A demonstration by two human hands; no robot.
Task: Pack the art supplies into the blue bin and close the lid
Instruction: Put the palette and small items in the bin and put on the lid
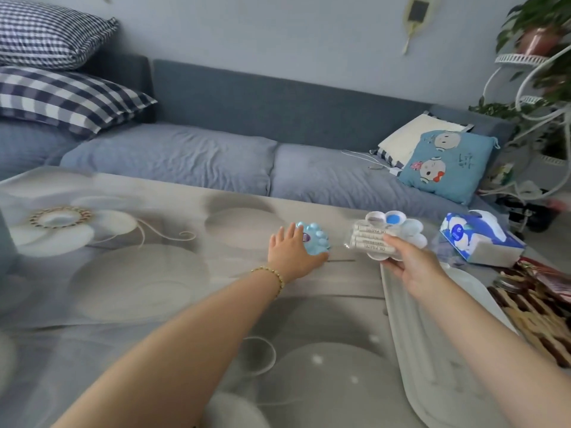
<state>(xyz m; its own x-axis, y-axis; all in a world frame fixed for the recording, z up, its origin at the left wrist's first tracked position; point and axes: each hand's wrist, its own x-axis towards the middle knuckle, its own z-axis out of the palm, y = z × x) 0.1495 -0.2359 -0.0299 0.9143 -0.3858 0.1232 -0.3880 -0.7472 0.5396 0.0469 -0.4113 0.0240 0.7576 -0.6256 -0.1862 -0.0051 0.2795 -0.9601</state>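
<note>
Forearms low over the tabletop: your left hand grips the blue paw-shaped paint set, your right hand pinches the oil pastels against the flower palette; still gathering, so next carry both to the bin, which isn't clearly in view.

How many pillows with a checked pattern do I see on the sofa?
2, both at the left end of the sofa: the small-checked pillow on top, the large-checked pillow beneath it. More may lie beyond the left edge.
</note>
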